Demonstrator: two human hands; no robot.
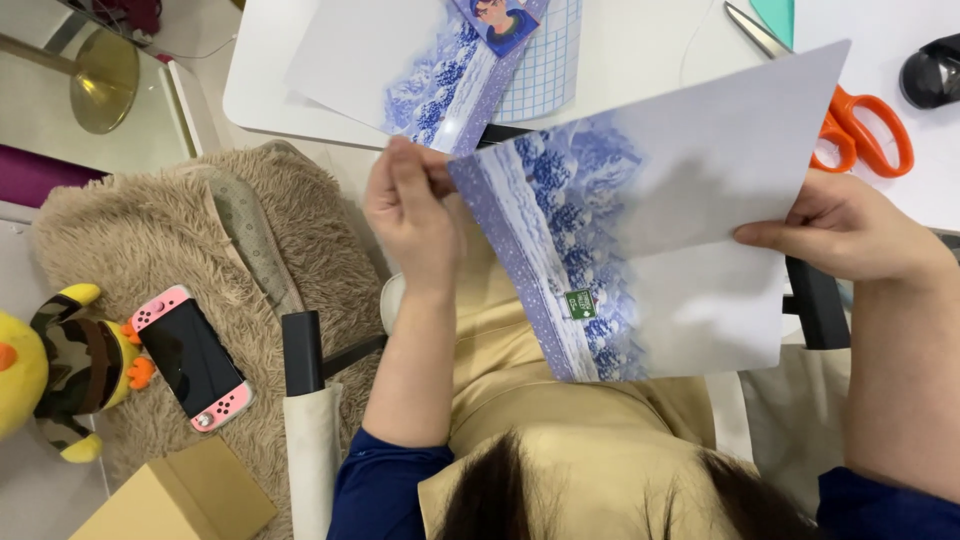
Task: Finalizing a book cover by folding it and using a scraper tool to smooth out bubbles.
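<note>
A printed sheet (690, 200), snowy blue trees along one edge, is being pinched at its left corner by the closed fingers (415, 180) of the left hand (410, 215), at frame centre. Its right edge is being gripped between thumb and curled fingers of the right hand (840, 230). Orange-handled scissors (860, 130) are lying on the white table (640, 50), upper right. A handheld game console (192, 357) is resting on a fluffy rug (150, 230), lower left.
</note>
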